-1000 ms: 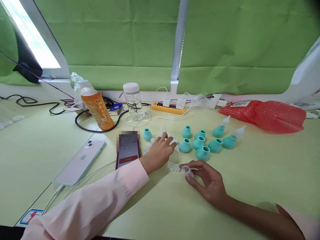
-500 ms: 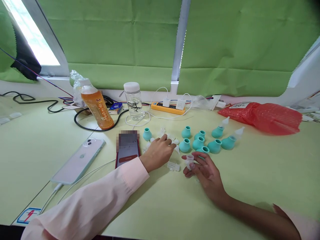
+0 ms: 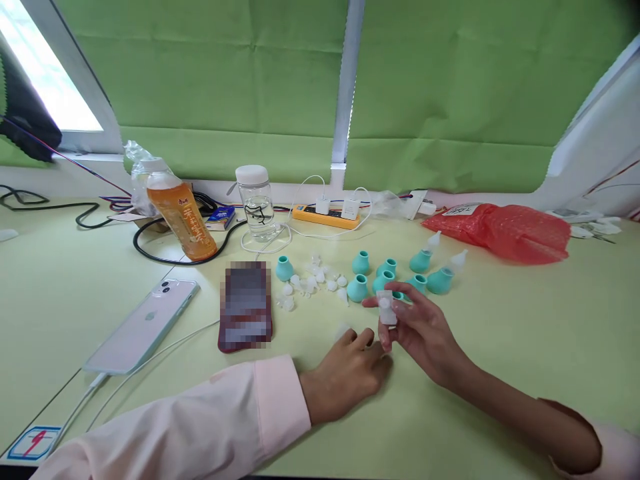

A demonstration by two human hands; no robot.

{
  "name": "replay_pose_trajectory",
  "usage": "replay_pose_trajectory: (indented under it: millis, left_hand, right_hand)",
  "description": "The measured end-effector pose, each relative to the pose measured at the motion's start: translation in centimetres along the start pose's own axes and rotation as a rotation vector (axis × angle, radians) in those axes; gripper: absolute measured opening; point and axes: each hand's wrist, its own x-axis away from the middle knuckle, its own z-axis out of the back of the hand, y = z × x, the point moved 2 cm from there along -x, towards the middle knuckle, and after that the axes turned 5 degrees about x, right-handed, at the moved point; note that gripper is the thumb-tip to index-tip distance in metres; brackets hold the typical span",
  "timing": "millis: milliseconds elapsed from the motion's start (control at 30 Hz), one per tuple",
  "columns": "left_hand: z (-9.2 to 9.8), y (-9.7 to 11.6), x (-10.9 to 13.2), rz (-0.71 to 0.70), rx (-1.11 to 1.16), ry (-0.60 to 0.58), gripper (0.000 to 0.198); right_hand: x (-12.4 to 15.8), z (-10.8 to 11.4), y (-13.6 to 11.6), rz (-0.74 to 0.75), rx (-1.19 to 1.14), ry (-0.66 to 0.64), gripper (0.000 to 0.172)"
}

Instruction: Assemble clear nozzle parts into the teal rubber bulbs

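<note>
My right hand (image 3: pixel 425 337) pinches a small translucent plastic connector (image 3: pixel 386 309) between thumb and fingers, raised off the table. Just below and to its left is my left hand (image 3: pixel 353 375), fingers curled inward; whatever they may hold is hidden. Behind the left knuckles a clear plastic piece (image 3: pixel 343 331) shows in part. Several teal rubber bulbs (image 3: pixel 357 289) stand beyond my right hand, and two of them carry clear pointed tips (image 3: pixel 457 260). One more teal bulb (image 3: pixel 285 268) stands to the left, beside a scatter of small translucent parts (image 3: pixel 316 275).
Left of the hands lie a dark red phone (image 3: pixel 246 307) and a pale phone (image 3: pixel 145 325) on a white cable. Behind stand an orange drink bottle (image 3: pixel 183 220), a clear water bottle (image 3: pixel 257 207) and a yellow power strip (image 3: pixel 325 217). A red plastic bag (image 3: pixel 520 233) lies at back right.
My left hand has drawn back from the small translucent parts, toward me and right, close to my right hand. The right hand has raised and turned the connector. The view has shifted slightly.
</note>
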Motion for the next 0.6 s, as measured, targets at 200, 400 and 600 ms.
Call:
replay_pose_trajectory:
  millis: [200, 400, 600]
  left_hand:
    - [-0.3, -1.0, 0.2, 0.003, 0.098, 0.009, 0.012]
    - [0.8, -4.3, 0.3, 0.128, 0.023, 0.047, 0.02]
    - [0.9, -6.3, 0.5, 0.212, -0.075, 0.022, 0.022]
  right_hand:
    - [0.1, -0.4, 0.7, -0.214, -0.101, -0.072, 0.019]
    - [-0.1, 0.6, 0.2, 0.192, 0.161, 0.121, 0.016]
    - [-1.2, 3.4, -2.4, 0.778, 0.56, 0.474, 0.018]
